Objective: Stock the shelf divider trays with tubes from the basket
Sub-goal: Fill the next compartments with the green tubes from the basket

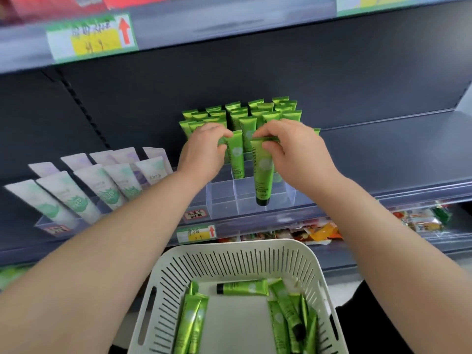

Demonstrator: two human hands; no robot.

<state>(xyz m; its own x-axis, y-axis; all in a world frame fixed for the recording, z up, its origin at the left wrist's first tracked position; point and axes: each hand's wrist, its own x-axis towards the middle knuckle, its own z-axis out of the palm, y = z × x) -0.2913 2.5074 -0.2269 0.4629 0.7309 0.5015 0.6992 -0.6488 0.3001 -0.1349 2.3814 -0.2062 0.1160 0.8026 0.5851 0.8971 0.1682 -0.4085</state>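
Head view has your right hand (pixel 293 152) over the near cells of the clear divider tray (pixel 222 198), thumb and fingers pinching the flat crimped end of a green tube (pixel 263 175) so that it hangs cap down. Why hold it there?

— Gripped by the crimp, it hangs plumb and your knuckles stay above the cell walls, so I judge the black cap can drop straight into a narrow cell. It is over the tray and not seated yet.

— And your left hand (pixel 204 149)?

— Its fingertips pinch the top edge of a standing tube (pixel 236 154) just to the left, one cell farther back. My guess is that you are steadying it upright to leave room for its neighbour. Whether a second tube sits under your palm, I cannot tell.

— The far rows (pixel 245 113) stand packed with crimps up, and the near cells are bare and easy to reach.

— Right. The basket (pixel 229 254) sits near you, below the shelf and under your arms, with loose tubes (pixel 242 288) lying flat in it, so each refill is a short reach down. White tubes (pixel 84 190) lean in their own tray to the left, apart from yours.
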